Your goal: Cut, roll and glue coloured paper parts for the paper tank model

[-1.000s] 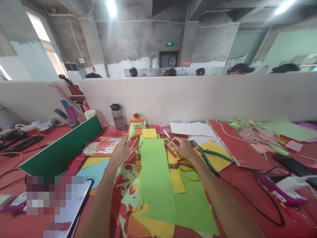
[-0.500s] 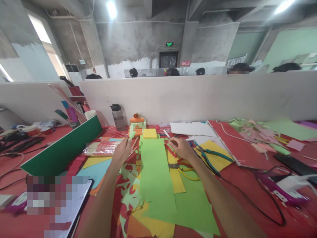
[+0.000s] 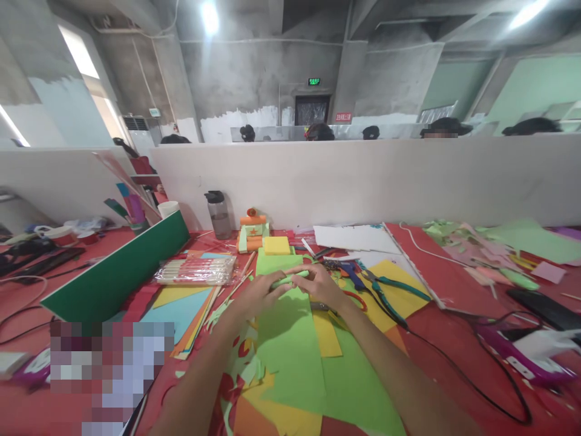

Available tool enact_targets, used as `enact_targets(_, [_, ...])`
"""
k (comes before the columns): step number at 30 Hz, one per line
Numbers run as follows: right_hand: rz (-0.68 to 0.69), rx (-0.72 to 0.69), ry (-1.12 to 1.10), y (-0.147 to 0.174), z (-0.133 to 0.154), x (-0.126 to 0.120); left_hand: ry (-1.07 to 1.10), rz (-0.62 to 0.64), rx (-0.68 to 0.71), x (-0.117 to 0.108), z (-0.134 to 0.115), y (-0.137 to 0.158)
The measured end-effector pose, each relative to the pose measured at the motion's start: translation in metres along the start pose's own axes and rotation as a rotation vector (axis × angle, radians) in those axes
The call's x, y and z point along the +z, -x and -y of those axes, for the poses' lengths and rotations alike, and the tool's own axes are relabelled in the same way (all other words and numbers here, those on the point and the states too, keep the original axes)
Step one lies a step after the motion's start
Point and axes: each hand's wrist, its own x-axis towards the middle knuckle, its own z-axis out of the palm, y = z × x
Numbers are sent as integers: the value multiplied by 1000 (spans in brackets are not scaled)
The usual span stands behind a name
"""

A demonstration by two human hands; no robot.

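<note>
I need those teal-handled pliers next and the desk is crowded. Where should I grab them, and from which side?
Probably best to take the teal-handled pliers by the two handles, which splay out toward the right over the yellow paper. Come from above on the right: the jaw end points left toward the right hand and scissors, where it is more crowded.

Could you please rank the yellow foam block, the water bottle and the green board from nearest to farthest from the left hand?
From the left hand:
1. Yellow foam block, just beyond it.
2. Water bottle, farther back, by the partition.
3. Green board, far left.
</note>
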Motion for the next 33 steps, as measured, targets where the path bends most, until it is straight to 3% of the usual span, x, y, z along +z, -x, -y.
enact_targets(6, [-347, -38, -256, -12, -19, -11, -11, -370, -213, -13, 42, -7])
enact_targets(8, [-449, -47, -316, -15, -24, -19, -22, -434, -247, -16, 58, -9])
enact_targets(13, [-557, -40, -333, -29, -27, -29, 55, -401, -297, -24, 74, -21])
enact_targets(21, [-741, -118, -222, -49, -33, -12, 178, -380, -281, -22, 85, -39])
enact_targets(24, [-720, -158, -97, -44, -39, -11, 251, -401, -307, -14, 90, -36])
enact_targets(28, [-552, -228, 203, -39, -49, -14, 278, -408, -282, -5, 89, -36])
enact_targets(33, [-467, -226, 277, -43, -59, -16, 309, -479, -221, -3, 83, -41])
